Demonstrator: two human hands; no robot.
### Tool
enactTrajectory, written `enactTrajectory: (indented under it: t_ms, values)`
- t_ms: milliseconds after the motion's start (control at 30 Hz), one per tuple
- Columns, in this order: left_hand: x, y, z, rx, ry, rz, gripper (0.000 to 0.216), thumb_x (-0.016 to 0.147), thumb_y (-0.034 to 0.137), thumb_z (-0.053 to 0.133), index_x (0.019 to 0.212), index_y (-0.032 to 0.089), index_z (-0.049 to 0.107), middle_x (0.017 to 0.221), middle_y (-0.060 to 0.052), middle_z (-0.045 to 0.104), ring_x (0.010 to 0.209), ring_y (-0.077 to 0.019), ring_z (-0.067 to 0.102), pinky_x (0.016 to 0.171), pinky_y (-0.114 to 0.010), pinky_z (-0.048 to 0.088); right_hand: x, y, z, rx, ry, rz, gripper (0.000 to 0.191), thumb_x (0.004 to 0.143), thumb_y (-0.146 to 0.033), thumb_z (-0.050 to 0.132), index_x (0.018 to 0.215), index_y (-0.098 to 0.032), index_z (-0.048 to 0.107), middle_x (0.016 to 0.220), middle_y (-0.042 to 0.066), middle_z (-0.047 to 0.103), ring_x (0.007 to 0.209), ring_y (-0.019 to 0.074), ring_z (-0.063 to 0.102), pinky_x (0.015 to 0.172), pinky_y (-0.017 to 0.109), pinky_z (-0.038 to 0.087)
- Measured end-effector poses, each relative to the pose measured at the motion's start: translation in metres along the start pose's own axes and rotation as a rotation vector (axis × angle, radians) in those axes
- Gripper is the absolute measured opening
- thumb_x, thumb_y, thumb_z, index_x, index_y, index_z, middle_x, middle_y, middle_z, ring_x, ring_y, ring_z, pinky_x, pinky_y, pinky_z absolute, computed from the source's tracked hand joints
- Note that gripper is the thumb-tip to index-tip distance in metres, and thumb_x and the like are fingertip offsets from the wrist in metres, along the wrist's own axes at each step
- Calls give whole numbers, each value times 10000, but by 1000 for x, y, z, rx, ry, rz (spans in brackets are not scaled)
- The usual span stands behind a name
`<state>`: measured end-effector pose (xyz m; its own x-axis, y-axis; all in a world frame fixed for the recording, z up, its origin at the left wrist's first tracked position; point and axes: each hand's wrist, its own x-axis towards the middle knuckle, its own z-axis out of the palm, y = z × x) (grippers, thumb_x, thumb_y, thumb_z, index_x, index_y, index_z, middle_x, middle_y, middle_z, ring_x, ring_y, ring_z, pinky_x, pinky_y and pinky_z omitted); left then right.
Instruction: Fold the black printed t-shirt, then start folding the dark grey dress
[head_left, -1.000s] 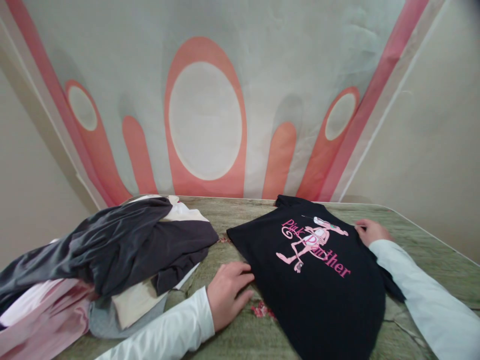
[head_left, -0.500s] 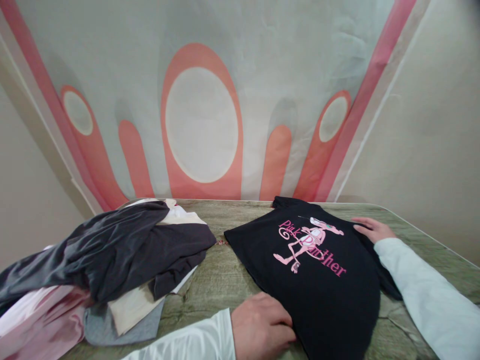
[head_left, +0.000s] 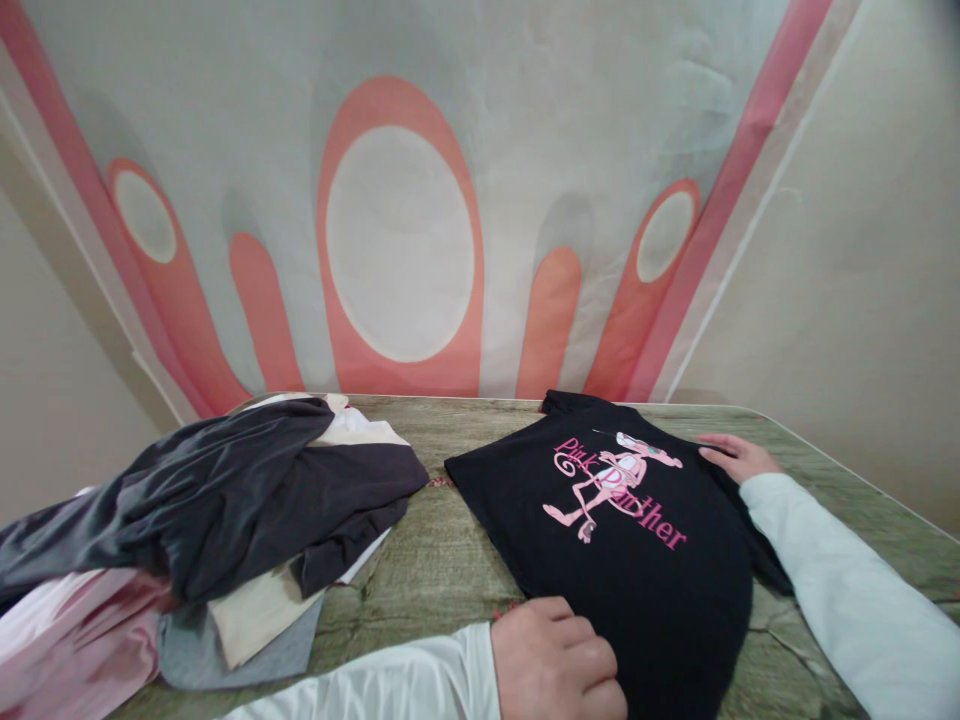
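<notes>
The black T-shirt [head_left: 637, 570] is lying flat, print up, by the right edge of the surface [head_left: 442, 560], looking soft, light and limp (best taken at hem or shoulders). The grip of the left hand [head_left: 559, 662] is curling on its near hem, though I cannot tell if it is pinching cloth. The right hand [head_left: 739, 457] is resting flat and unclenched on the far sleeve. A clothes pile [head_left: 225, 500] is sitting at the left edge.

A black T-shirt [head_left: 637, 560] is printed in pink. The tabletop [head_left: 442, 560] is mottled green, and the clothes pile [head_left: 202, 530] is seemingly charcoal, cream and pink.
</notes>
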<state>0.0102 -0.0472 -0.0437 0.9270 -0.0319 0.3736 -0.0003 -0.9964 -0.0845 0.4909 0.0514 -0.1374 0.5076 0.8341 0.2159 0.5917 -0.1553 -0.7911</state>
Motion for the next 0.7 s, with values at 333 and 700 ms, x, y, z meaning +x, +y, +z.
enactTrajectory:
  t_ms: [333, 700]
  values:
    - [0, -5, 4, 1, 28, 37, 173, 847, 226, 437, 687, 174, 477, 621, 11, 492, 591, -111, 464, 508, -266, 297, 0, -2, 0, 16, -9, -25, 345, 574, -372, 614, 864, -187, 638, 897, 76, 665, 933, 259, 578, 886, 404, 402]
    - [-5, -6, 12, 6, 28, 60, 223, 865, 188, 406, 650, 167, 461, 603, 15, 483, 586, -108, 461, 540, -254, 330, 3, 0, 1, -93, 25, -86, 333, 651, -305, 533, 939, -154, 605, 904, 86, 656, 858, 212, 600, 803, 350, 456]
